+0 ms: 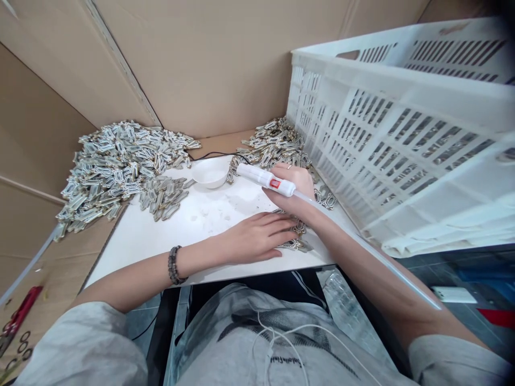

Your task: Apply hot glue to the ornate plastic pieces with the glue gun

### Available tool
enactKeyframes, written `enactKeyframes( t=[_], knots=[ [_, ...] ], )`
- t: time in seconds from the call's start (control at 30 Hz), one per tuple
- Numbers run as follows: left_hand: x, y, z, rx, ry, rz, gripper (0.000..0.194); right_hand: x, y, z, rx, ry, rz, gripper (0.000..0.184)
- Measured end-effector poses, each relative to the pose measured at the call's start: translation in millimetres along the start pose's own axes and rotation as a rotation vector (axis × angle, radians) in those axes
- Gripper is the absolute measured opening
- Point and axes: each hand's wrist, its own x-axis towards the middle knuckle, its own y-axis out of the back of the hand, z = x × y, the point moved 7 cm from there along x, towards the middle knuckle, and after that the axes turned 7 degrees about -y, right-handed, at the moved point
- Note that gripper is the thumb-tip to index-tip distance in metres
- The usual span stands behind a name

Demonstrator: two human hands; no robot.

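Note:
My right hand (pixel 300 179) is closed around a white pen-like tool (pixel 257 174) with a red mark. From its rear end a long clear tube runs back along my forearm. My left hand (pixel 253 238) lies flat, fingers stretched out, over a few small ornate metal pieces (pixel 295 244) near the board's front edge; the fingers partly cover them. A shallow white bowl (pixel 210 174) stands on the white board (pixel 189 230), left of the tool's front end.
A large heap of metal pieces (pixel 116 161) fills the back left, with a smaller pile (pixel 163 197) beside it. Another heap (pixel 277 142) lies at the back right, against a tall white slotted crate (pixel 386 150). Cardboard walls (pixel 225 64) enclose the back. Red-handled pliers (pixel 22 311) lie far left.

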Motion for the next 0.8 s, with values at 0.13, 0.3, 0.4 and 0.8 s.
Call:
enactKeyframes(
  t=[0.13,0.3,0.4,0.8],
  knots=[
    [11.7,-6.7,-5.1,0.027,-0.005,-0.031,0.043,0.9,-0.1,2.0,0.013,-0.005,0.009,0.022],
    [9.4,-10.3,-7.7,0.064,0.006,-0.009,0.035,0.4,-0.5,1.3,0.001,-0.006,0.008,0.023],
    [2.2,-8.7,-6.9,0.087,0.01,0.025,0.031,0.3,-0.1,0.8,-0.006,-0.014,0.006,0.023],
    [-47.1,19.9,-16.5,0.054,0.147,0.036,0.016,0.7,-4.7,1.9,-0.018,-0.013,-0.028,0.023]
  ],
)
